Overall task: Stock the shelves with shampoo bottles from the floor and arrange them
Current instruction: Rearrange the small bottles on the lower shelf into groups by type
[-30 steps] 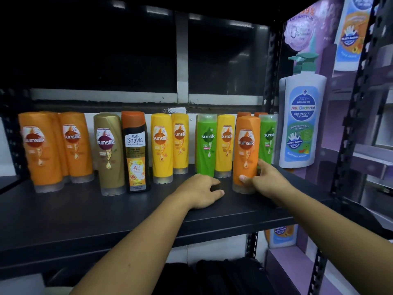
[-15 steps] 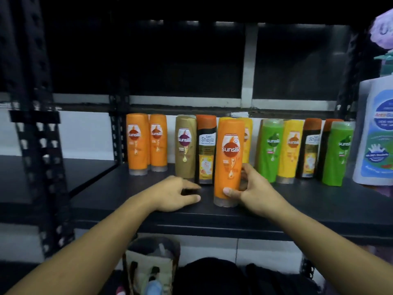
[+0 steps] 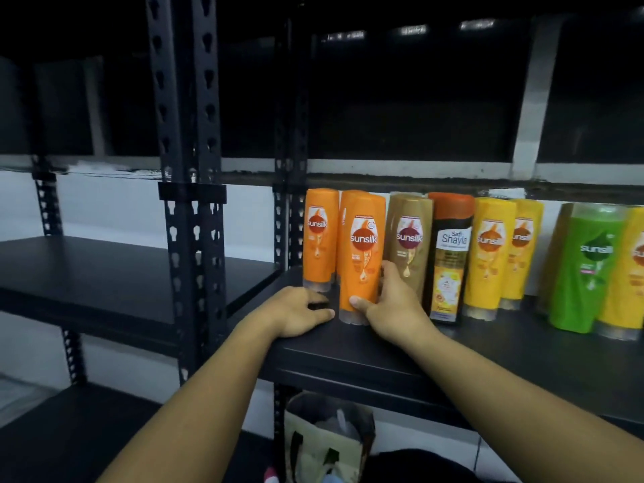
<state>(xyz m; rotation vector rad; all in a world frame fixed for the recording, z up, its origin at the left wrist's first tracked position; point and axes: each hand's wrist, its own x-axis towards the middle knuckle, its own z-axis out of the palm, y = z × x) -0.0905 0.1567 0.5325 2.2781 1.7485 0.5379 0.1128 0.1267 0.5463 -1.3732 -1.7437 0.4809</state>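
**Orange bottle at the left end of the row: placement step**

Orange Sunsilk bottle [image 3: 362, 259] stands upright on the shelf [image 3: 505, 353], just forward of the row, in front of the other orange bottles [image 3: 319, 238] and beside the gold bottle [image 3: 411, 238]. Right hand [image 3: 390, 308] grip: thumb across the lower front, fingers wrapped behind, closed round the bottle low down. Left hand [image 3: 296, 310] rests on the shelf just left of the base, fingers loosely curled, holding nothing. Further right, all upright: Safi Shayla bottle [image 3: 449, 256], yellow bottles [image 3: 488, 252], green bottle [image 3: 589, 270]. Bag [image 3: 324, 434] on the floor below, contents unclear.

Judgement: arranging step, orange grouped with orange. Next move calls for a short push back with the base kept flat, clear of the gold neighbour; then release, label facing front
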